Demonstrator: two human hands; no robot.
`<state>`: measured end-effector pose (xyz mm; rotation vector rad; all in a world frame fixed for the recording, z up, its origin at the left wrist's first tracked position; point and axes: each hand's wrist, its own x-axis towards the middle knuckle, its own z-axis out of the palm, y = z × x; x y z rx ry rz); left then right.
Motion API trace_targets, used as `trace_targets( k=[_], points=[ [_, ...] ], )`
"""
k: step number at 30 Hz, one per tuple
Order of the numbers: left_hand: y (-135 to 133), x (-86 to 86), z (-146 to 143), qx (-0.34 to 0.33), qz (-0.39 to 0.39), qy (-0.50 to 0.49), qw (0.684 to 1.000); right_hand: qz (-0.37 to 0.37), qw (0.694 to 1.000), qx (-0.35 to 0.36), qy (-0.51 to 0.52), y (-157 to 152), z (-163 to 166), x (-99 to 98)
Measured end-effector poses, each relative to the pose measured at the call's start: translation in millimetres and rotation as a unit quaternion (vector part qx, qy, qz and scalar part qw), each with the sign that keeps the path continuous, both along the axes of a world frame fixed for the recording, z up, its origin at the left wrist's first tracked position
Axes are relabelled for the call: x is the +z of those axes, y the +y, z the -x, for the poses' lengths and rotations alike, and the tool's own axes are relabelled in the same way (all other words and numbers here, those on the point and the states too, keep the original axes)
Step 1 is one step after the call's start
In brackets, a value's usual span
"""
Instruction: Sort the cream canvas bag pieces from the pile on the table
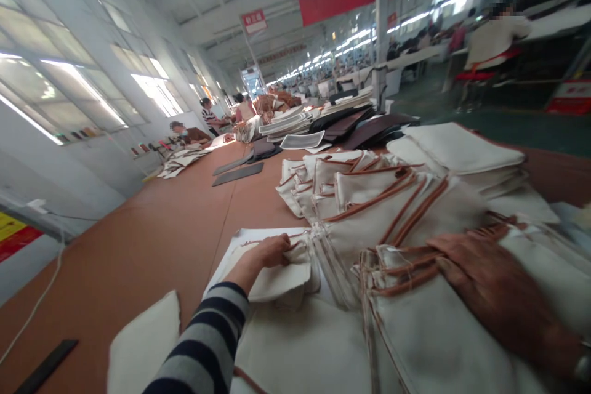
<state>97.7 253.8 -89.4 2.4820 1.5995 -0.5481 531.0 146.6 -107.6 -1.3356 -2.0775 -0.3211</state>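
My left hand (pixel 273 251), in a striped sleeve, has its fingers curled around the edge of a small off-white fabric piece (pixel 279 283). That piece lies over a white sheet (pixel 240 239) on the table. To the right, my right hand (pixel 489 277) grips the upper edge of a bundle of off-white fabric panels (pixel 429 326) trimmed with brown piping; its fingertips are partly hidden in the folds. Just beyond both hands, more piped fabric panels (pixel 360 191) lie heaped and overlapping.
A brown-topped table (pixel 184 240) stretches away. On it are a loose fabric piece (pixel 145 345), a dark strip (pixel 48 366), flat grey pieces (pixel 237 173), a stack of off-white panels (pixel 462 148) and dark sheets (pixel 351 126). A co-worker (pixel 496 37) sits at far right; others work behind.
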Motion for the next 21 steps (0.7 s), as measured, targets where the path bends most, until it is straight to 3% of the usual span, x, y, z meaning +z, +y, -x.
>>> trace_targets(
  k=[4,7,10,14,16,18,21],
  points=[
    [-22.1,6.7,-2.2,-0.008,-0.062,0.022,0.998,0.005,1.000,0.002,0.008,-1.4,1.2,3.4],
    [-56.6,22.5,-5.1,-0.036,-0.145,0.007,0.989,0.026,0.999,0.008,0.017,-5.9,3.1,9.7],
    [-109.4,49.3,-0.5,-0.056,-0.238,-0.025,0.969,0.029,0.999,0.020,0.036,-8.2,3.0,13.8],
    [-190.3,97.3,4.5,-0.099,-0.327,-0.079,0.936,0.001,0.997,0.034,0.070,-9.7,1.9,24.4],
    [-224.5,125.3,-4.2,-0.121,-0.364,-0.103,0.918,-0.020,0.996,0.036,0.077,-22.9,6.3,47.1],
    [-250.3,157.2,-25.6,-0.153,-0.397,-0.127,0.896,-0.042,0.993,0.076,0.080,-51.4,17.9,86.7],
    [-273.4,212.7,-79.1,-0.238,-0.394,-0.168,0.872,-0.042,0.957,0.267,0.105,-108.3,46.9,164.4]
  ],
)
